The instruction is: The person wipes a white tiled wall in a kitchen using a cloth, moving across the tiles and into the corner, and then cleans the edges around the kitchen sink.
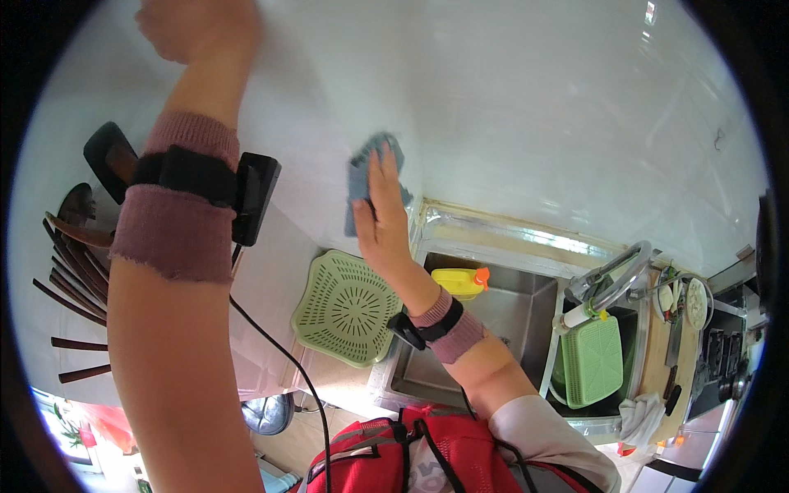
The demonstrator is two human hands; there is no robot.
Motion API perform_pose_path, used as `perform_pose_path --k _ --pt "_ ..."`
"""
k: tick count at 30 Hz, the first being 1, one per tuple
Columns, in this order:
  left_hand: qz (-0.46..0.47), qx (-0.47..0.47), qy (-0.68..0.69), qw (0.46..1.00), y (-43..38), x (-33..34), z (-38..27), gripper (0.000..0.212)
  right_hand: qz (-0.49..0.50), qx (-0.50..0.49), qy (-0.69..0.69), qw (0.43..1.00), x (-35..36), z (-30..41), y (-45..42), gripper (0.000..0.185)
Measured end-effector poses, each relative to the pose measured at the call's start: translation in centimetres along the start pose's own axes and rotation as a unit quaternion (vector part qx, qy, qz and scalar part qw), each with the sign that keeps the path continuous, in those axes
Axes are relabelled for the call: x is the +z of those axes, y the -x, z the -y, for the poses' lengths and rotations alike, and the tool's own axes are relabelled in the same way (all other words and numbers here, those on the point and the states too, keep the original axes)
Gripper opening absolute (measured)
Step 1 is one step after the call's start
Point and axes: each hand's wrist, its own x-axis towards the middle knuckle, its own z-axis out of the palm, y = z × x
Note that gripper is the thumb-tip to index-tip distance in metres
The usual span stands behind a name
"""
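My right hand (385,228) presses a grey-blue cloth (360,179) flat against the white glossy wall (524,123), close to the corner, with the fingers spread over it. Higher up at the left, my left hand (197,28) is by the wall with its fingers curled. The top of the picture cuts it off, and I cannot see whether anything is in it. Each wrist has a mauve knitted cuff and a black strap with a small black device. Below my right hand sits a light green slotted plastic basket (354,308).
A double steel sink (518,333) holds a yellow bottle (456,281) and a green basket (595,363), with a curved faucet (629,271) above. A knife (675,345) and white cloth (642,416) lie right. Dark chopsticks (77,271) stick out left. A black cable (305,370) hangs nearby.
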Motion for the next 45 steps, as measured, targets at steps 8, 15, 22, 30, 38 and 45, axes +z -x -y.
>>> perform_pose_path --k 8,15,22,30,38,45 --pt "-0.030 -0.004 0.015 0.999 -0.7 0.8 1.0 0.071 -0.049 -0.048 0.008 0.998 0.5 -0.5 0.3 0.055" --pt "0.004 -0.007 0.011 1.000 -0.6 0.0 0.0 0.070 -0.020 -0.061 0.033 0.997 -0.8 1.1 -2.5 0.049" --pt "-0.034 0.015 -0.003 0.999 -0.4 1.0 1.0 0.069 -0.020 -0.048 -0.025 0.998 -0.9 1.9 -2.8 0.049" --pt "0.040 -0.031 0.028 0.998 0.5 -1.2 -2.2 0.069 -0.041 -0.043 -0.005 0.998 -0.8 1.0 -1.0 0.050" --pt "-0.020 -0.017 -0.013 1.000 -0.5 1.0 0.7 0.071 -0.029 -0.057 0.018 0.998 -0.8 0.6 -1.2 0.044" --pt "-0.021 -0.007 -0.031 0.999 -1.1 -0.8 1.0 0.072 -0.003 -0.033 -0.016 0.999 -0.9 2.1 -1.8 0.045"
